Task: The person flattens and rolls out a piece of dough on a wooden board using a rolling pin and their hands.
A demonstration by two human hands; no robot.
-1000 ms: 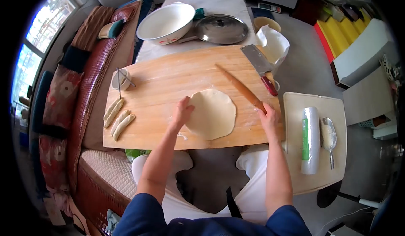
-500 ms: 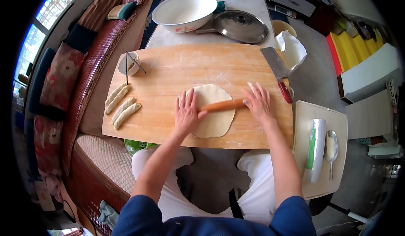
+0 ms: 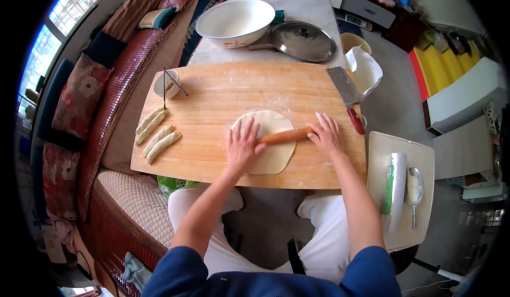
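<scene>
A flattened round of dough (image 3: 273,161) lies on the wooden board (image 3: 207,111). Across it runs a wooden rolling pin (image 3: 286,136), slightly raised at its right side in the view. My left hand (image 3: 244,145) holds the pin's left end under the palm and thumb, its fingers stretched forward over the dough's left part. At the other end, my right hand (image 3: 325,135) holds the pin, thumb side against it and fingers pointing forward. Several long filled dough rolls (image 3: 162,147) lie at the board's left edge.
A small bowl (image 3: 172,88) with chopsticks stands at the board's far left. A cleaver (image 3: 345,88) lies at its right edge. Behind are a large white basin (image 3: 234,23) and a pan lid (image 3: 304,42). A tray (image 3: 378,148) at right carries a wrap roll (image 3: 394,191) and metal scoop (image 3: 414,191).
My left hand has shifted right, further over the dough, and the pin with it slightly. My right hand keeps to the pin's right end. The view has tilted a little.
</scene>
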